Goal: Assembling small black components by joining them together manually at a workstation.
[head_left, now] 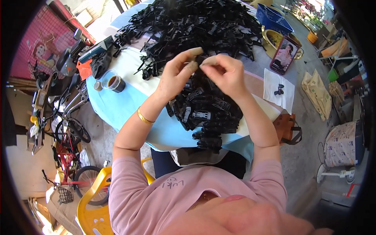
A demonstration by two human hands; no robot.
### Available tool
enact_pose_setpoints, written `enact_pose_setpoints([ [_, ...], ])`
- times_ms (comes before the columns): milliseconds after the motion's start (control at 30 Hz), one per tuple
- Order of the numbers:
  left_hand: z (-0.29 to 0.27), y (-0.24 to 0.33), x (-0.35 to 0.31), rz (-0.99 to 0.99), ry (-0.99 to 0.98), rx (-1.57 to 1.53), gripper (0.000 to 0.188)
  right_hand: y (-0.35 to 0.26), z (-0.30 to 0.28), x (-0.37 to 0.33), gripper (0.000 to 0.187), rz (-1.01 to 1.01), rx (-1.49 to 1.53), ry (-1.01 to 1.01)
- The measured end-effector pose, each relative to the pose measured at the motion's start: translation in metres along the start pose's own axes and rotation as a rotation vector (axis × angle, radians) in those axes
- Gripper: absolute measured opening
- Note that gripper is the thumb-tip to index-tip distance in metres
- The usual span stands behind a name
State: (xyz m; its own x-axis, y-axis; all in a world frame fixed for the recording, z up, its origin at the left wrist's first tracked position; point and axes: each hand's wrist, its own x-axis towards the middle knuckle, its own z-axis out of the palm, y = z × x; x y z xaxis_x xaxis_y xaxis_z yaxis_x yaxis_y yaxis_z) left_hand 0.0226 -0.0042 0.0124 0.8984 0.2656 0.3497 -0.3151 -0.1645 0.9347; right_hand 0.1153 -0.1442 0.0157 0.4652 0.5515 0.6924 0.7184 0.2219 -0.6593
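My left hand (178,74) and my right hand (228,75) meet over the table, fingertips almost touching. Both are closed in a pinch; whatever sits between the fingers is too small and dark to make out. A pale covering wraps a fingertip of the left hand. Just beyond them spreads a large heap of black plastic parts (192,23). Beneath and nearer to me lies a cluster of black plastic pieces (211,111), some lined up in rows close to the table's near edge.
On the left of the cloth-covered table (105,105) stands a clear cup (114,82) of dark liquid. To the right, a phone (283,55) leans by a gold-coloured pot (270,39), near a white tissue (270,91) with small dark bits. A blue basket (274,19) is behind.
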Motion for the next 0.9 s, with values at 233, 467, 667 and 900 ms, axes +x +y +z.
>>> enact_pose_setpoints([
  [233, 0.003, 0.000, -0.002, 0.083, -0.126, 0.251, 0.050, 0.008, -0.001, 0.002, 0.007, 0.307, 0.254, -0.051],
  [467, 0.007, -0.003, -0.005, 0.182, 0.054, 0.046, 0.035, 0.011, -0.004, 0.001, 0.013, 0.419, 0.332, -0.156],
  [667, 0.010, -0.001, -0.009, 0.202, 0.056, 0.221, 0.031, 0.006, -0.002, -0.001, 0.014, 0.344, 0.231, -0.148],
  [900, 0.006, -0.006, -0.008, 0.186, 0.111, 0.061, 0.026, 0.002, 0.004, -0.005, 0.015, 0.374, 0.262, -0.160],
])
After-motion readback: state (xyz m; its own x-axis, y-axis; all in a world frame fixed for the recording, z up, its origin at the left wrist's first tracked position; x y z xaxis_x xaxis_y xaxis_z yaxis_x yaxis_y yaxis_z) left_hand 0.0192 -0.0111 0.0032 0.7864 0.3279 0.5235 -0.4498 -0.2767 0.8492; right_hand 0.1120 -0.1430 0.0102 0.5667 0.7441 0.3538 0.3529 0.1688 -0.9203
